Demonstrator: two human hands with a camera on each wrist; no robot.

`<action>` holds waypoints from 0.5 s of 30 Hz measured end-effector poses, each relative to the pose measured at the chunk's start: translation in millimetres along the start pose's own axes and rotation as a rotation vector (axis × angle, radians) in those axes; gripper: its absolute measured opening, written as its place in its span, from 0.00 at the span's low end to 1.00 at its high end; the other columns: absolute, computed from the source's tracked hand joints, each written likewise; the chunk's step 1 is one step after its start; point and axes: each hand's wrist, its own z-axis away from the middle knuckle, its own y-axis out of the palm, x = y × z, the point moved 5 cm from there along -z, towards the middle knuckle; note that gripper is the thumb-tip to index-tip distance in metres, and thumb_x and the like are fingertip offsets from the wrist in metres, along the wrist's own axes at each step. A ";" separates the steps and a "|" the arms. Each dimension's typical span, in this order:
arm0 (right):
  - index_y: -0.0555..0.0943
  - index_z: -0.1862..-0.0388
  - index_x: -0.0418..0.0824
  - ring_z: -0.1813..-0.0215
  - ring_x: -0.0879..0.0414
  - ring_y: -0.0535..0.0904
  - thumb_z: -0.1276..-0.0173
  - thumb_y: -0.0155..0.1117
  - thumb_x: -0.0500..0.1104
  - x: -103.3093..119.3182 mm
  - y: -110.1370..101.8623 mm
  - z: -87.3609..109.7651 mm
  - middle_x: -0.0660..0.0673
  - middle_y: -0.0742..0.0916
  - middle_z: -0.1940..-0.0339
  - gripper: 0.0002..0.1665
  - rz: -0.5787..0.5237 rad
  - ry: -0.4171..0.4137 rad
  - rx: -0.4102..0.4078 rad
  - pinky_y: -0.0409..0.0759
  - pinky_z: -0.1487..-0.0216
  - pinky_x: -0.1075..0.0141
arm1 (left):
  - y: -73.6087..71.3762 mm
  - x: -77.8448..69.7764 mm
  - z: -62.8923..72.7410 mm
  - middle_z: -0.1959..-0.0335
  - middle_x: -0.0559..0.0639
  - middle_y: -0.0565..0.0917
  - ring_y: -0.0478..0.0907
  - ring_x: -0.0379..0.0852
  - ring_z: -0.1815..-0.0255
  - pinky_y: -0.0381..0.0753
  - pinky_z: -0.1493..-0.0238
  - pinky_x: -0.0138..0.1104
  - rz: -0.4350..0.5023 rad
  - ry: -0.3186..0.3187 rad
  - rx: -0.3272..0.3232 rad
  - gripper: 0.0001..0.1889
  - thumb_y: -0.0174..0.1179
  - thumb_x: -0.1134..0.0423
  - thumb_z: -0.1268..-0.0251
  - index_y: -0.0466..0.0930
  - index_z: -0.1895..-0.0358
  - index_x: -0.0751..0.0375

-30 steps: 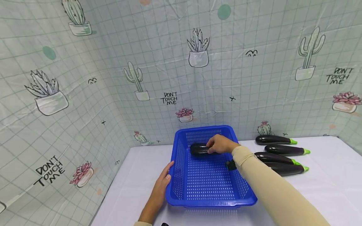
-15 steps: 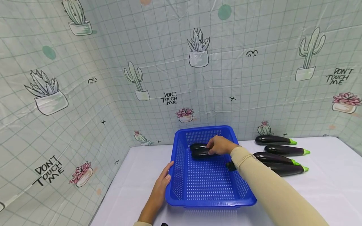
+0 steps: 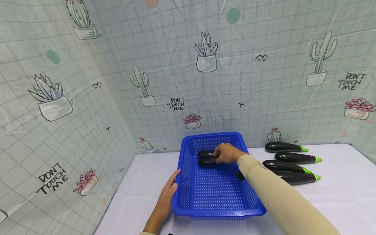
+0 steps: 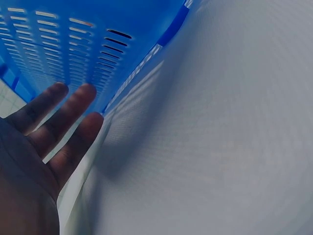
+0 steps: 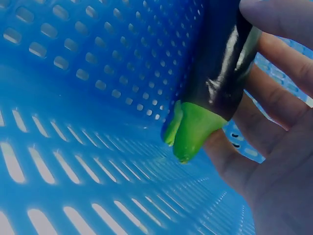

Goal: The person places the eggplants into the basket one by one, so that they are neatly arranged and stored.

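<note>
A blue perforated plastic basket (image 3: 218, 212) sits on the white table. Inside it, near the back wall, two dark eggplants lie side by side. My right hand (image 3: 229, 152) grips the nearer eggplant (image 3: 206, 161), fingers on one side and thumb on the other; the farther eggplant (image 3: 204, 153) is partly covered by that hand. In the right wrist view, a green stem end tips the eggplant (image 5: 217, 68), with a second green stem just behind it. Against the basket's left side rests my left hand (image 3: 167, 191). The left wrist view shows its fingers (image 4: 73, 105) straight along the outer wall.
Several eggplants (image 3: 295, 158) with green stems lie on the white table (image 3: 332, 199) right of the basket, partly behind the right sleeve (image 3: 282, 192). A grid-patterned cloth with cactus prints (image 3: 223, 85) hangs behind and at left.
The held eggplant has shifted slightly toward me, bringing the farther eggplant behind it into view. My left hand has stayed on the basket's side. The head view has tilted slightly.
</note>
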 end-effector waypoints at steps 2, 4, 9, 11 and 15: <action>0.86 0.54 0.33 0.59 0.53 0.82 0.43 0.75 0.36 -0.2 0.6 0.1 0.46 0.88 0.63 0.17 0.007 -0.002 0.001 0.81 0.51 0.54 | 0.3 -0.1 -0.1 0.21 0.56 0.58 0.52 0.61 0.22 0.48 0.28 0.63 0.002 0.005 0.001 0.27 0.36 0.52 0.20 0.58 0.21 0.46; 0.86 0.54 0.33 0.59 0.53 0.82 0.43 0.75 0.36 0.0 0.9 0.2 0.46 0.88 0.63 0.17 0.010 -0.005 0.000 0.81 0.51 0.54 | 0.6 -0.5 -0.3 0.21 0.55 0.57 0.52 0.60 0.21 0.48 0.27 0.62 0.004 0.004 0.000 0.27 0.37 0.52 0.20 0.58 0.21 0.45; 0.86 0.54 0.33 0.60 0.53 0.82 0.43 0.75 0.36 1.8 0.2 1.7 0.45 0.88 0.63 0.16 0.011 -0.009 -0.005 0.81 0.52 0.54 | 0.8 -1.3 -0.4 0.21 0.53 0.57 0.52 0.58 0.21 0.48 0.27 0.62 0.007 -0.004 0.002 0.27 0.37 0.52 0.20 0.58 0.21 0.41; 0.86 0.54 0.33 0.60 0.53 0.82 0.43 0.75 0.35 2.8 0.4 2.0 0.44 0.88 0.63 0.16 0.012 -0.013 -0.008 0.81 0.52 0.54 | 0.8 -1.6 -0.2 0.21 0.53 0.57 0.52 0.58 0.21 0.48 0.27 0.62 0.009 -0.005 0.001 0.27 0.38 0.52 0.20 0.58 0.21 0.41; 0.86 0.55 0.32 0.60 0.52 0.83 0.43 0.75 0.35 5.2 1.6 1.9 0.42 0.89 0.63 0.16 0.025 -0.024 -0.015 0.82 0.52 0.54 | 0.7 -1.9 0.4 0.21 0.53 0.57 0.52 0.58 0.21 0.49 0.27 0.62 0.016 -0.009 -0.003 0.27 0.38 0.51 0.21 0.59 0.22 0.41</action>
